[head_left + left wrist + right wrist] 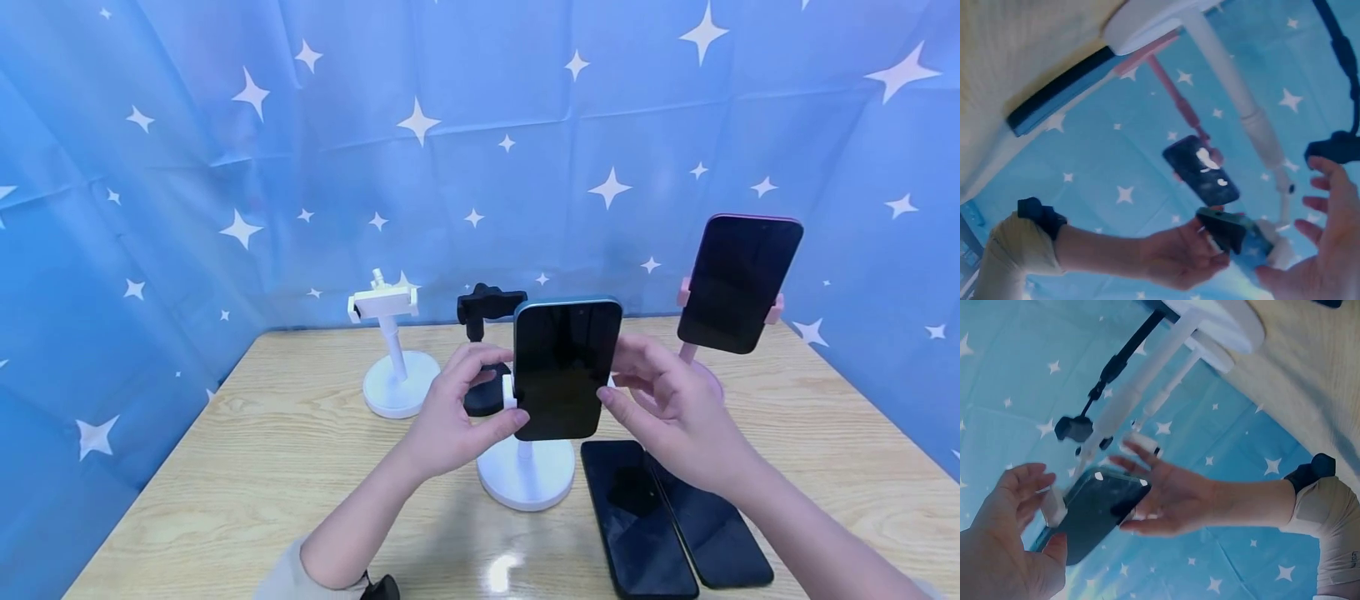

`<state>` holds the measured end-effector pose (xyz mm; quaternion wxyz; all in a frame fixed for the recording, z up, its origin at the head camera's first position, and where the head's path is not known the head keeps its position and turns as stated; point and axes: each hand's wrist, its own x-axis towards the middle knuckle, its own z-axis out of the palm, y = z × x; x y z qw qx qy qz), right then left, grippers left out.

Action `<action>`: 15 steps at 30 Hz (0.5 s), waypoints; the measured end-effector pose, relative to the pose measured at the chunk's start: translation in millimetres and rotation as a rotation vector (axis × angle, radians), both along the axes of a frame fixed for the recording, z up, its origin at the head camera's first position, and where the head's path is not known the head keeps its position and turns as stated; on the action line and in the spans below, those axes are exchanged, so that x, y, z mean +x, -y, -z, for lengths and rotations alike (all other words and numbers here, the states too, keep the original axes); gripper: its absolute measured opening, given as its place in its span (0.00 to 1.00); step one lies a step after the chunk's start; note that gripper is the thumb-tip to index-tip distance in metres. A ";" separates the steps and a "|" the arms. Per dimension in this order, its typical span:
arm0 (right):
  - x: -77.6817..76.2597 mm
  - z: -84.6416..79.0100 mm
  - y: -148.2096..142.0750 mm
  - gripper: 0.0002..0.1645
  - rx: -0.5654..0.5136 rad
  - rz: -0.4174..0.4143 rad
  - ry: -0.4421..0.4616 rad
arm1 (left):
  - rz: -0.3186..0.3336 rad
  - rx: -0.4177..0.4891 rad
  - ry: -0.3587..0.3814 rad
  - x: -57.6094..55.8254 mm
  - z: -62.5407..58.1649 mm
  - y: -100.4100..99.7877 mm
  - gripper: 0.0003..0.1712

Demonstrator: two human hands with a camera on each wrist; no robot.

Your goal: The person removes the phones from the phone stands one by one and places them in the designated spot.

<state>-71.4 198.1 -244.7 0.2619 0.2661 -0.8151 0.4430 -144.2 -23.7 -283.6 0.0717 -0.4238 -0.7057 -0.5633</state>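
A smartphone (567, 371) with a teal edge stands upright in the clamp of a white phone stand (526, 483), with a white clamp jaw at its left side. My left hand (457, 417) is at that side, its thumb touching the phone's lower left and its other fingers spread apart from it. At the opposite edge, my right hand (678, 412) holds the phone, thumb at the front and curled fingers toward the back. The right wrist view shows the phone (1100, 512) tilted between both hands, with the clamp (1054, 507) near the right fingers.
A white stand (396, 383) and a black stand (487, 305) are behind. A pink stand (775, 309) at right bears another phone (741, 283). Two dark phones (637, 533) lie side by side on the wooden table (300, 467). A blue star-patterned cloth (480, 167) hangs behind.
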 end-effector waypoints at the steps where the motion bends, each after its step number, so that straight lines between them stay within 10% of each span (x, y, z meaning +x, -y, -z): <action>1: 1.0 -3.5 1.4 0.34 -0.002 0.022 -0.014 | 0.012 -0.019 0.000 -1.8 -1.2 1.0 0.29; 15: -4.8 -32.3 56.9 0.41 0.195 0.334 -0.344 | 0.371 -0.011 -0.030 -25.3 -14.6 -19.1 0.36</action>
